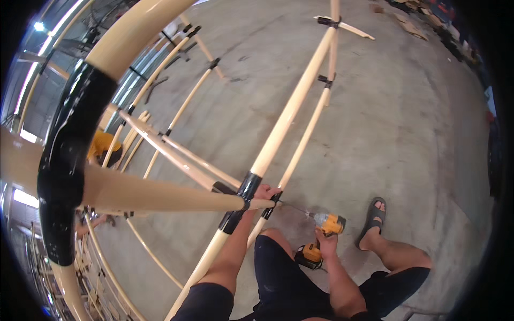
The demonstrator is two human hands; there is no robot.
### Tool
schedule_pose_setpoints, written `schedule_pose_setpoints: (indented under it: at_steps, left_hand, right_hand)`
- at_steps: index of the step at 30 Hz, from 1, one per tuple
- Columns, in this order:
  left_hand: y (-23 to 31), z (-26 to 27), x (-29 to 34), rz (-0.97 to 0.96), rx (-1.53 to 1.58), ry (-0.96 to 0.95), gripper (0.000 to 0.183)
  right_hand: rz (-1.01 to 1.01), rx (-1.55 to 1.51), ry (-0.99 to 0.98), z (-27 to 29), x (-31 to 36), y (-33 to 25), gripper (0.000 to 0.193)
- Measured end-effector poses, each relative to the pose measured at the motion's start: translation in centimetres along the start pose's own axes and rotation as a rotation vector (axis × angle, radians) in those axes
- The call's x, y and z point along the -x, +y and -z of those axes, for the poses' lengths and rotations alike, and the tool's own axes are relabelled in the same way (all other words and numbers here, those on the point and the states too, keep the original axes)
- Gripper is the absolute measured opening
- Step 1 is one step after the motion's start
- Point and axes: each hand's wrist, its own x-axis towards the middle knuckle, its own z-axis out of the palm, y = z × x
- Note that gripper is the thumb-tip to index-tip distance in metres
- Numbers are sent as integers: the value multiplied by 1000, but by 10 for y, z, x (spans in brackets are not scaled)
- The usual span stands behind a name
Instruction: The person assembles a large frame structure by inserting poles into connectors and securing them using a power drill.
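My right hand (pixel 327 244) is wrapped around the grip of a yellow and black cordless impact driver (pixel 333 223). Its long thin bit points left and reaches a black pipe joint (pixel 274 199) on the lower beige pipe. My left hand (pixel 266 191) is at that joint, its fingers bent over the lower pipe (pixel 300 150); the frame partly hides its palm and thumb. Just above the left hand, a thicker beige pipe (pixel 292 115) runs through a black joint sleeve (pixel 249 187), and a crossing pipe (pixel 166 196) meets it there.
A big black corner joint (pixel 63 160) with beige pipes looms close at the left. Another person in a yellow shirt (pixel 105 143) is beyond the frame. More pipe frames fill the lower left. Flattened cardboard (pixel 411 25) lies on the grey concrete floor (pixel 385 123) at the far right.
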Motion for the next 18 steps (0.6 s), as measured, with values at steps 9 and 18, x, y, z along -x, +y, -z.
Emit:
schedule_pose_setpoints:
  at_steps: [9,18]
  left_hand:
    - [-23,3,-1,-280,-173,182,56]
    - [-32,-5,-16,-234,-85,127,66]
  right_hand:
    - [-86,92,39,-5,-20,-13,26]
    - [-185,-146,23,-6,-37,10,26]
